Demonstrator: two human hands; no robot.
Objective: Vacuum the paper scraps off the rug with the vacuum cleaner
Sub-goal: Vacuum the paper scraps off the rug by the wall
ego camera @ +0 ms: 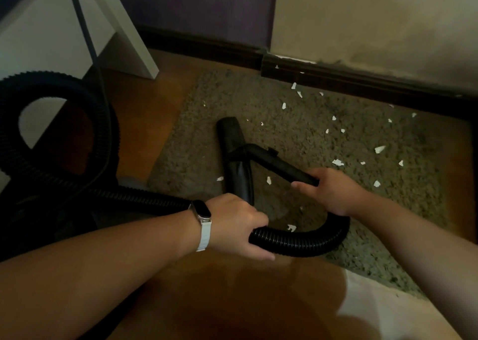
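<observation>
A shaggy olive rug (297, 138) lies on the wooden floor by the wall. Several white paper scraps (337, 162) are scattered over its middle and right side, some near the baseboard. A black floor nozzle (234, 156) rests flat on the rug, joined to a short black wand (282, 167). My right hand (328, 192) is closed around the wand's near end. My left hand (239, 224), with a white-strapped watch on the wrist, grips the black ribbed hose (300, 241), which curves between both hands and loops off to the left.
The hose makes a big loop (64, 133) at the left over the wooden floor (144, 122). A white furniture leg (124, 32) and a dark cable (85, 29) stand at the top left. A dark baseboard (336, 78) borders the rug's far edge.
</observation>
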